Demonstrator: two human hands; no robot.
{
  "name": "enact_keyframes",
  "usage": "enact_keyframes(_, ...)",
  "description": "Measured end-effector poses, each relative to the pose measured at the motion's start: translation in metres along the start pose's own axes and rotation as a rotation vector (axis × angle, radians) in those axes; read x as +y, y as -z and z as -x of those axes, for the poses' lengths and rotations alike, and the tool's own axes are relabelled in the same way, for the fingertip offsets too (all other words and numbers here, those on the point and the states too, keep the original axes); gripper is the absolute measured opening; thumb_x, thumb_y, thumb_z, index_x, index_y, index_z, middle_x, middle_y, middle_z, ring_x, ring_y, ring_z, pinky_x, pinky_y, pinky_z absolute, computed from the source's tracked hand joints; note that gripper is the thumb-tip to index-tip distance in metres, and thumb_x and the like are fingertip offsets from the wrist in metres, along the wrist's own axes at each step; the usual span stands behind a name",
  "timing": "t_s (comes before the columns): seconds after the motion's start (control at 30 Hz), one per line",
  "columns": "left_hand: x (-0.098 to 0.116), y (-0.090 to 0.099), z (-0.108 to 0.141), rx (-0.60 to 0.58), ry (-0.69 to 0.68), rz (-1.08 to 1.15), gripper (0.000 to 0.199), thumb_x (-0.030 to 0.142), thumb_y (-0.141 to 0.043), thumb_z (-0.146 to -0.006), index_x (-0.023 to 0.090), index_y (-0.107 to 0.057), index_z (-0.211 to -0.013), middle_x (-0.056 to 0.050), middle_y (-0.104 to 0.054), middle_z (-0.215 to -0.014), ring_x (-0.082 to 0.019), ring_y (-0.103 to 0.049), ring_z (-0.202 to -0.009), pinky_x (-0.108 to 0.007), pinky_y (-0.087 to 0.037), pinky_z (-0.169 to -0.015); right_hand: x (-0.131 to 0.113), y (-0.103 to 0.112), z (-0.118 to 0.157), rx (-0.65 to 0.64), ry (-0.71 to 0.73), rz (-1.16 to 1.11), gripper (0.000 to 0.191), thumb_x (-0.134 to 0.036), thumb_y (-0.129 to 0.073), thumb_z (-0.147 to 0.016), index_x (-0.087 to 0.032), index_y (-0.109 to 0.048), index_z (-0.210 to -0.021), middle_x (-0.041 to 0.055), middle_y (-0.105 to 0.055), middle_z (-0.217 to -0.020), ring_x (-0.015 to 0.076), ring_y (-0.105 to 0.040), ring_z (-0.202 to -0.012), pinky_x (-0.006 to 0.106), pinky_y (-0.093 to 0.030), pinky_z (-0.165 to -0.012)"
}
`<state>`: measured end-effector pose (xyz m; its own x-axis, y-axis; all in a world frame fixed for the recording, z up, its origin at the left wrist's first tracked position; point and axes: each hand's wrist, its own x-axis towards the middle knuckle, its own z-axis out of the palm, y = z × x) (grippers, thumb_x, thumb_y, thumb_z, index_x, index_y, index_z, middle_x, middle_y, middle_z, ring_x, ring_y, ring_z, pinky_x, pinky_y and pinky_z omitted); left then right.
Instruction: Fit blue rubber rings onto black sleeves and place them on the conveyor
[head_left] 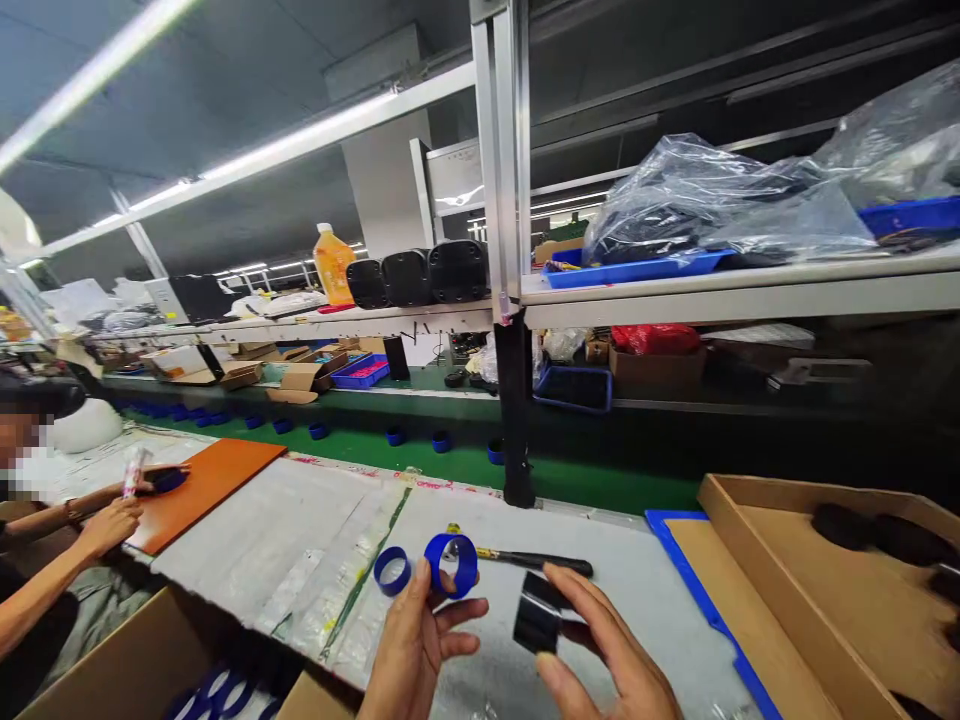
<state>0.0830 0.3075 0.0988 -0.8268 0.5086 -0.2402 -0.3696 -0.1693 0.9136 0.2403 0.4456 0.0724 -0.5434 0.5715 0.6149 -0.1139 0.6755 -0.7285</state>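
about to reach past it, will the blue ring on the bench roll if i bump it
Possibly, if it tips onto its edge: the blue ring has a smooth round outer wall. Its thin wall suggests lightness, so a small knock could shift it. The similar ring in the left hand holds its shape, so both are probably stiff.

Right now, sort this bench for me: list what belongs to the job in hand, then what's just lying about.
Job in hand: left hand holding a blue plastic ring; right hand holding a glossy black cylindrical sleeve; second blue plastic ring; black-handled tool.

Lying about: yellow plastic bottle; clear plastic bag; flat orange board.
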Motion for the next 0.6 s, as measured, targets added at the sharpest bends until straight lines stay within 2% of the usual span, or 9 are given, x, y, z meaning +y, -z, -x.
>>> enact_keyframes(0.07,-0.008,-0.017,0.017,-0.033,0.064,0.183,0.052,0.067,-0.085,-0.066,0.02,-0.07,-0.083,-0.009,-0.076,-0.101,-0.027,-0.076,-0.086,-0.028,-0.06,-0.054,-0.007,0.002,-0.009,-0.04,0.105,0.045,0.048,-0.03,-0.055,-0.101,-0.026,-0.052,-0.149,0.0067,-0.056,-0.146,0.0255,-0.061,-0.128,0.028,-0.062,-0.096)
enact_keyframes(0.13,-0.011,-0.03,0.031,-0.049,0.038,0.216,0.047,0.061,-0.087,-0.068,0.019,-0.073,-0.084,-0.008,-0.076,-0.094,-0.025,-0.074,-0.085,-0.027,-0.06,-0.055,-0.01,0.005,-0.013,-0.068,0.201,0.089,0.051,-0.026,-0.056,-0.1,-0.023,-0.05,-0.151,0.0081,-0.056,-0.146,0.0252,-0.061,-0.129,0.03,-0.059,-0.101)
enact_keyframes(0.23,-0.012,-0.043,0.04,-0.07,0.004,0.197,0.046,0.057,-0.083,-0.075,0.02,-0.075,-0.1,-0.009,-0.077,-0.1,-0.023,-0.073,-0.088,-0.027,-0.06,-0.06,-0.008,0.004,-0.011,-0.073,0.233,0.096,0.053,-0.021,-0.055,-0.098,-0.022,-0.048,-0.151,0.0087,-0.055,-0.145,0.0242,-0.059,-0.13,0.031,-0.057,-0.105)
enact_keyframes(0.33,-0.018,-0.046,0.037,-0.093,-0.003,0.172,0.05,0.053,-0.084,-0.076,0.02,-0.074,-0.112,-0.012,-0.078,-0.106,-0.024,-0.073,-0.09,-0.027,-0.059,-0.064,-0.005,0.0,-0.005,-0.062,0.238,0.084,0.054,-0.016,-0.053,-0.097,-0.021,-0.048,-0.15,0.009,-0.054,-0.145,0.0238,-0.058,-0.131,0.032,-0.056,-0.107)
enact_keyframes(0.47,-0.026,-0.042,0.027,-0.185,0.027,0.127,0.055,0.056,-0.086,-0.071,0.016,-0.077,-0.107,-0.015,-0.078,-0.102,-0.026,-0.073,-0.087,-0.029,-0.058,-0.064,-0.004,0.0,-0.002,-0.03,0.269,0.059,0.054,-0.014,-0.048,-0.096,-0.021,-0.048,-0.15,0.0091,-0.053,-0.144,0.0235,-0.056,-0.13,0.034,-0.055,-0.108)
enact_keyframes(0.6,-0.017,-0.048,0.035,-0.215,0.034,0.114,0.048,0.053,-0.086,-0.074,0.016,-0.078,-0.103,-0.013,-0.077,-0.097,-0.02,-0.07,-0.08,-0.024,-0.055,-0.064,-0.009,0.009,-0.006,-0.053,0.344,0.092,0.056,-0.013,-0.05,-0.095,-0.018,-0.046,-0.15,0.0106,-0.054,-0.143,0.0242,-0.055,-0.13,0.034,-0.055,-0.107)
